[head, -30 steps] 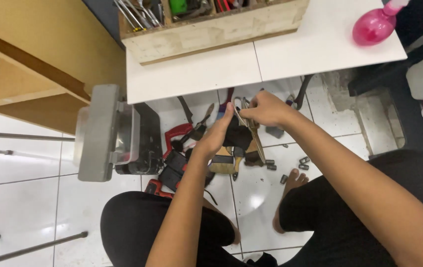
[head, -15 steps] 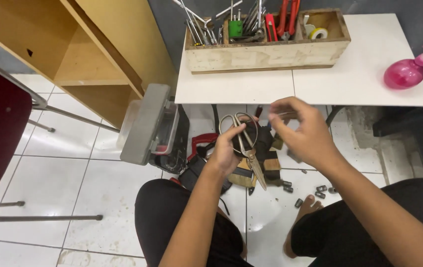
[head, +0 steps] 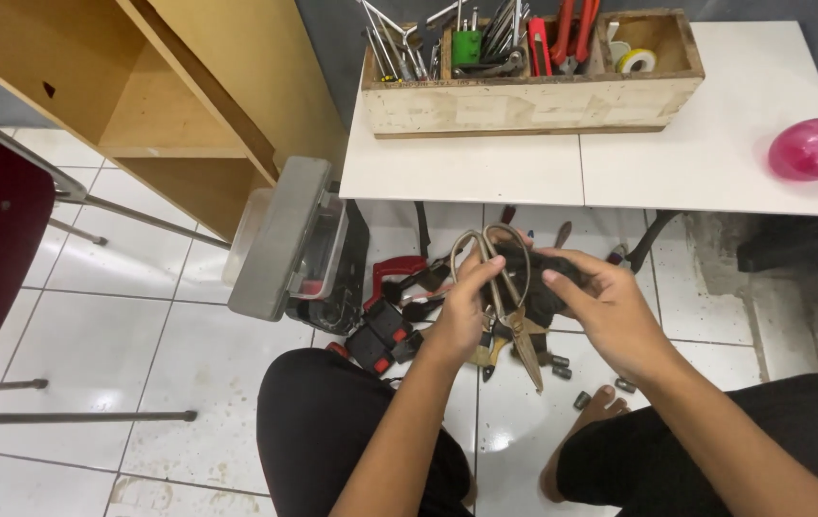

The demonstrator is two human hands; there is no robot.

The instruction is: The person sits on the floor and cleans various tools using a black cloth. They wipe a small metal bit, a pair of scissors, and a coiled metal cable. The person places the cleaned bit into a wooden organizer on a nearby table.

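Note:
My left hand (head: 459, 311) grips a pair of large metal scissors (head: 509, 304), handles up and blades pointing down toward the floor. A black piece of material (head: 545, 278) sits between both hands, behind the scissors. My right hand (head: 608, 308) holds that black piece from the right side, fingers curled over its top edge. Both hands hover above a pile of tools on the tiled floor, between my knees.
A white table (head: 485, 168) carries a wooden toolbox (head: 533, 91) with several hand tools, and a pink spray bottle (head: 816, 146). A grey case (head: 284, 239) stands at left by wooden shelving (head: 141, 105). Red and black tools (head: 385, 321) and small metal sockets (head: 581, 393) lie on the floor.
My right hand, raised and apart half a second ago, has come down onto the black piece. The scissors and left hand shifted slightly right and lower.

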